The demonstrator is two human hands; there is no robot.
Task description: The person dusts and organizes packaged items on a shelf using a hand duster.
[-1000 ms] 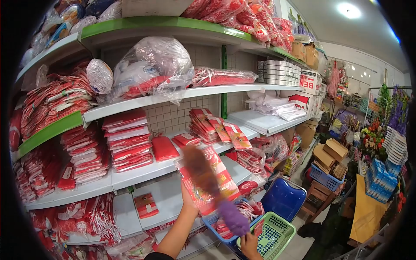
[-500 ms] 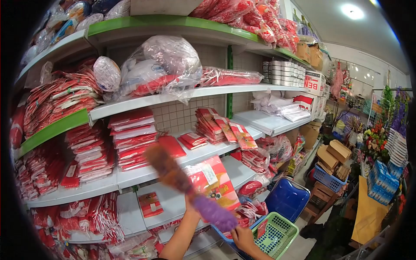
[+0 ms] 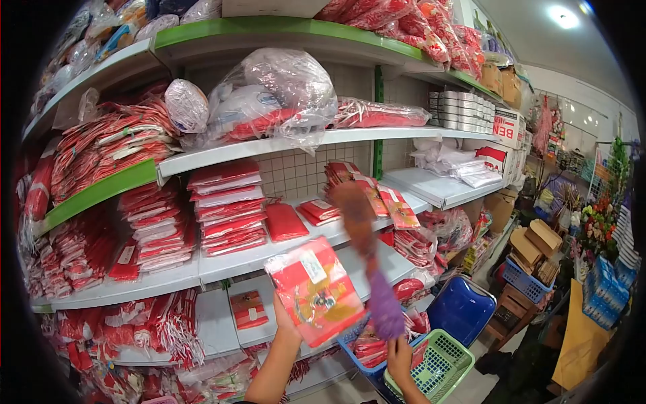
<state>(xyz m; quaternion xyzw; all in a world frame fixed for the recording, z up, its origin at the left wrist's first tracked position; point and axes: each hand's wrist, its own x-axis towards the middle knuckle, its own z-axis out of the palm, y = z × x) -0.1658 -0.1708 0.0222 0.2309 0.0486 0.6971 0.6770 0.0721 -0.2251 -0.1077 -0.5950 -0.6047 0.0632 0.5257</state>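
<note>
My left hand (image 3: 288, 322) holds up a flat red-and-yellow packet (image 3: 321, 306) in clear plastic with a white label; most of its fingers are hidden behind the packet. My right hand (image 3: 400, 357) is closed round the lower end of a feather duster (image 3: 385, 299), brown above and purple near the hand. The duster stands nearly upright just right of the packet, its brown end blurred by motion. A similar small packet (image 3: 249, 310) lies on the shelf left of my left hand. Below the duster, a blue basket (image 3: 363, 367) holds red packets.
Shelves (image 3: 235, 266) carry stacked red-and-white packets (image 3: 229, 212) and a large clear bag (image 3: 276, 94). A green basket (image 3: 464, 367) and a blue plastic stool (image 3: 463, 306) stand at the lower right. Farther right are cardboard boxes (image 3: 542, 239) and blue packs (image 3: 602, 289).
The duster has swung from across the packet to its right and now points up. The packet sits lower left and is fully uncovered. The view has shifted slightly left.
</note>
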